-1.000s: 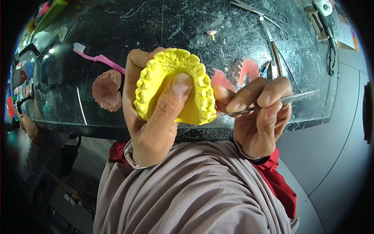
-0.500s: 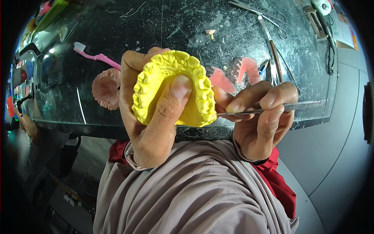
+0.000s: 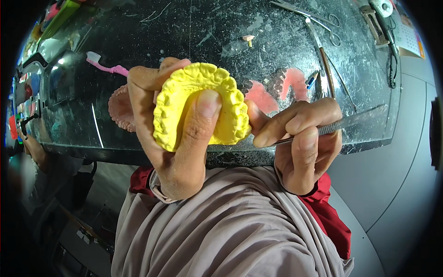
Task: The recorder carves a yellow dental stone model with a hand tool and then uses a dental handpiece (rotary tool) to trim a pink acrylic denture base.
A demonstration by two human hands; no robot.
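Holding yellow dental cast [image 3: 226,117] | left hand [image 3: 184,154] around it | right hand [image 3: 302,147] beside

Bench top [image 3: 203,23] is offering a wide lane beyond the yellow cast [image 3: 184,97], between toothbrush [image 3: 106,68] and small scrap [image 3: 248,38]. Pink plates [image 3: 261,97] are blocking just past the right hand [image 3: 307,138]; its metal tool [image 3: 360,119] is jutting rightward. Scissors [image 3: 323,23], brown-handled tool [image 3: 328,74] are crowding far right; pink cast [image 3: 121,111], left.
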